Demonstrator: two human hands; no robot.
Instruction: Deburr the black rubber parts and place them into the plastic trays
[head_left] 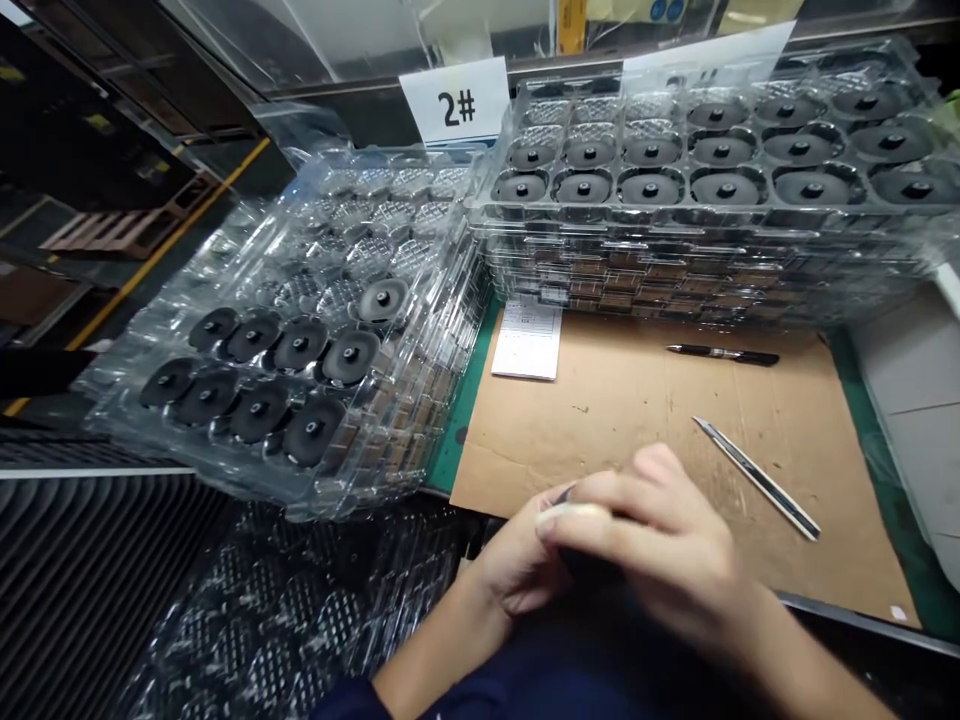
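Observation:
My two hands meet low in the middle, over the near edge of a brown cardboard sheet [645, 400]. My right hand [660, 550] lies across my left hand [517, 565], fingers curled together around a small dark part that is mostly hidden. A thin dark tip sticks out between the fingers near the left hand. To the left stands a stack of clear plastic trays [300, 330], its top tray partly filled with round black parts [300, 345]. At the back right a taller stack of trays [705, 200] holds rows of the same black parts [651, 188].
On the cardboard lie a black pen [724, 354], a slim metal blade tool [757, 478] and a white paper slip [529, 340]. A white "2#" label [456, 100] stands behind. A green mat [461, 410] borders the cardboard; dark ribbed trays [97, 580] lie at lower left.

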